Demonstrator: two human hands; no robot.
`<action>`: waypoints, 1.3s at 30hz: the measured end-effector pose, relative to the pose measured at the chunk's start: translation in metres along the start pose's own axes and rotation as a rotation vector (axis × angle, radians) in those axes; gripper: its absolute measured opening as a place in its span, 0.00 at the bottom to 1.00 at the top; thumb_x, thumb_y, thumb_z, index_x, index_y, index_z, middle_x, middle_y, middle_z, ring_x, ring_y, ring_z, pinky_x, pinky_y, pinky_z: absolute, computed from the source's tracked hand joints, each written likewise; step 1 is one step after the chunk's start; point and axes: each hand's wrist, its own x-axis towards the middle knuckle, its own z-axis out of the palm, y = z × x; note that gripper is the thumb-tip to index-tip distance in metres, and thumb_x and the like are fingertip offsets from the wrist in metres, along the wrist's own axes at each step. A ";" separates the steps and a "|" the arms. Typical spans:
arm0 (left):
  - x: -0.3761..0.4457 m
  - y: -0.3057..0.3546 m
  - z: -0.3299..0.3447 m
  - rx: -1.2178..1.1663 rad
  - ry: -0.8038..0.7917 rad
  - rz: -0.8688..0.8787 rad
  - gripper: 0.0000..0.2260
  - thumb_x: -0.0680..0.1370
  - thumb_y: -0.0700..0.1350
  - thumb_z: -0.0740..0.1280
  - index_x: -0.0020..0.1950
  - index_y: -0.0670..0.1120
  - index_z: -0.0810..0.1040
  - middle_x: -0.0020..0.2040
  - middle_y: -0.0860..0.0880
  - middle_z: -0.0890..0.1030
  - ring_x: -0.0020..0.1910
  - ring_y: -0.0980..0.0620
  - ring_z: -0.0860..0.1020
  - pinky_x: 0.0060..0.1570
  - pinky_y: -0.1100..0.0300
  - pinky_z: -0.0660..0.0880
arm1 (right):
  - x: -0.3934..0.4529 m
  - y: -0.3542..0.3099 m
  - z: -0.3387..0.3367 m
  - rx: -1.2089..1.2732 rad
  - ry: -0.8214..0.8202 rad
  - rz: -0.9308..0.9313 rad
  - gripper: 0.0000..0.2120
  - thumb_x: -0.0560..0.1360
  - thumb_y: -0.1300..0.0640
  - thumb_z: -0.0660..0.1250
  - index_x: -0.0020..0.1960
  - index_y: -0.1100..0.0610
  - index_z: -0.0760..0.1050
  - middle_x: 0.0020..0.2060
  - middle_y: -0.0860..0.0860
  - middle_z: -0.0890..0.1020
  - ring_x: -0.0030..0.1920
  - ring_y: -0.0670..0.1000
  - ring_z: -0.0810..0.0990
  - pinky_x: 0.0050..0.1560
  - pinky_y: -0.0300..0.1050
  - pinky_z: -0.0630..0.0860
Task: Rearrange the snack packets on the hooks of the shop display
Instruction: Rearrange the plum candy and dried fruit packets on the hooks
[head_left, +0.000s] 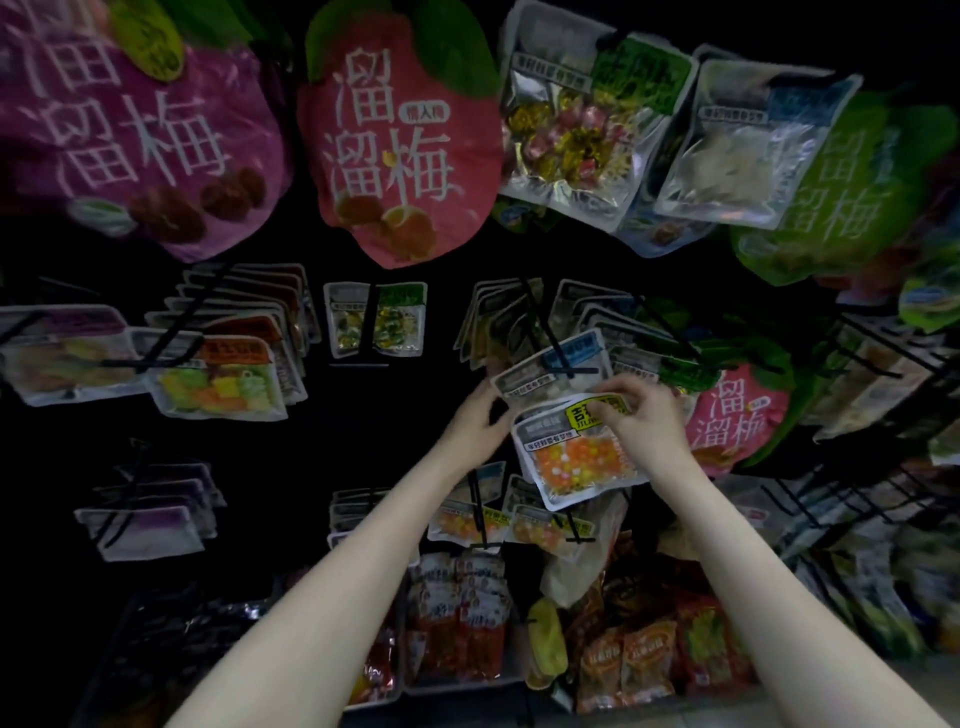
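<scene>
A clear snack packet (576, 457) with a yellow label and orange and yellow sweets sits in the middle of the dark display. My right hand (644, 415) pinches its top edge at the yellow label. My left hand (475, 415) grips the left edge of the blue-labelled packet (550, 369) hanging just above and behind it on a black hook (569, 366). Both packets overlap between my hands. Whether the yellow-labelled packet hangs on the hook is hidden by my fingers.
Black hooks with rows of clear packets (223, 384) fill the left and right. Large pink plum bags (400, 150) and a green bag (841, 182) hang above. More packets (519, 525) hang below my hands, and bins of red and orange snacks (623, 660) stand underneath.
</scene>
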 end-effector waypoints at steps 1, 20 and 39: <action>0.000 0.000 -0.003 0.008 -0.015 0.014 0.18 0.79 0.41 0.62 0.69 0.42 0.67 0.68 0.47 0.68 0.67 0.54 0.64 0.59 0.70 0.59 | 0.001 -0.001 0.001 -0.008 -0.003 -0.002 0.04 0.73 0.64 0.69 0.45 0.56 0.77 0.43 0.47 0.78 0.49 0.44 0.73 0.49 0.34 0.64; 0.013 0.060 -0.024 0.255 0.091 0.074 0.09 0.76 0.41 0.68 0.56 0.43 0.79 0.50 0.48 0.80 0.51 0.53 0.77 0.50 0.62 0.71 | -0.008 -0.002 -0.012 0.074 -0.013 -0.088 0.06 0.72 0.64 0.70 0.44 0.54 0.77 0.41 0.46 0.79 0.47 0.48 0.77 0.52 0.43 0.72; -0.068 0.058 -0.098 0.481 0.221 -0.094 0.07 0.79 0.39 0.63 0.53 0.42 0.79 0.41 0.43 0.82 0.34 0.47 0.79 0.33 0.59 0.73 | 0.003 -0.026 0.020 0.488 0.138 0.208 0.08 0.74 0.63 0.68 0.53 0.57 0.77 0.60 0.54 0.78 0.64 0.53 0.72 0.60 0.45 0.70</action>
